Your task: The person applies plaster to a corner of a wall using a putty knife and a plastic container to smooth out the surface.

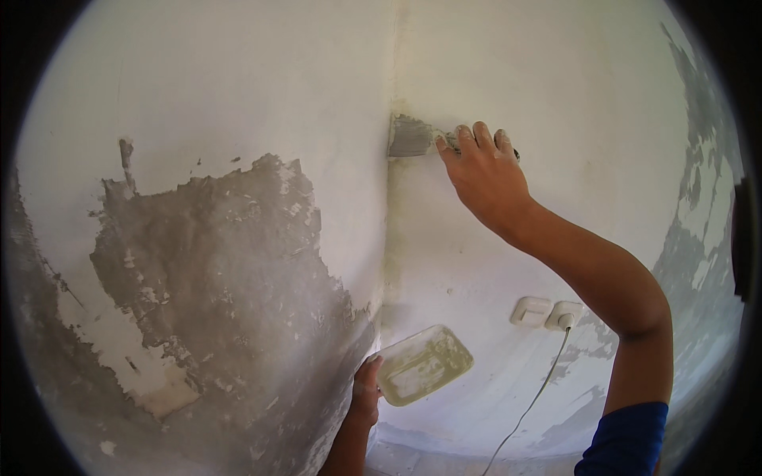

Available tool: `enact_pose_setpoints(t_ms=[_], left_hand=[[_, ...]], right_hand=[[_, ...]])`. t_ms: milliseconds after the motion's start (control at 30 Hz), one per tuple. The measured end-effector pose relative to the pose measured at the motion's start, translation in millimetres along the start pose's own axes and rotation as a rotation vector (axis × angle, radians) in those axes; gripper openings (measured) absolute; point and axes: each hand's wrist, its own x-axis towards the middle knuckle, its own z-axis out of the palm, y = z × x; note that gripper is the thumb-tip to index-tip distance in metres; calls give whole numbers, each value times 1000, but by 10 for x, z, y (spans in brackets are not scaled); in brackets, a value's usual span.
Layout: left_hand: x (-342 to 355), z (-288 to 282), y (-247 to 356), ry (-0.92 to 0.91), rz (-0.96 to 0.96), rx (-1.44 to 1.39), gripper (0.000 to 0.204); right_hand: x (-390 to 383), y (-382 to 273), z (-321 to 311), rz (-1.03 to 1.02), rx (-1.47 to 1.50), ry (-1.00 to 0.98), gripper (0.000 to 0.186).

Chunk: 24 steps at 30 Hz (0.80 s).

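Observation:
At the corner where two white walls meet, my right hand (pixel 484 170) grips a putty knife (pixel 409 137), its grey-smeared blade lying flat on the right wall (pixel 556 95) at the corner line. The fingers are dusted white and wrap over the handle. Lower down, my left hand (pixel 367 389) holds a shallow, pale yellowish rectangular tray (pixel 425 365) by its left end, tilted, with whitish residue inside. The left wall (pixel 206 285) has a large rough grey patch where the white coating is missing.
A light switch (pixel 530 311) and a socket with a plug (pixel 563 320) are on the right wall, with a cord (pixel 540 393) hanging down. More grey patches (pixel 690 206) run along the far right. A strip of floor (pixel 421 460) shows at the bottom, and a dark edge (pixel 740 238) at far right.

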Motion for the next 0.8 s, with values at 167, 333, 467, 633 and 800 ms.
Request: enact_pose_setpoints(t_ms=[167, 333, 467, 633, 800], left_hand=[[78, -56, -99, -23, -38, -26, 38], [75, 1, -40, -27, -95, -83, 37], [103, 35, -64, 4, -25, -4, 40], [30, 244, 24, -44, -18, -8, 48], [93, 169, -141, -58, -82, -13, 54]], right_hand=[[-33, 93, 119, -19, 31, -8, 52], [-91, 97, 202, -5, 34, 33, 43], [-125, 21, 285, 9, 42, 73, 41], [-123, 20, 263, 4, 77, 1, 44], [-211, 211, 63, -14, 38, 54, 47]])
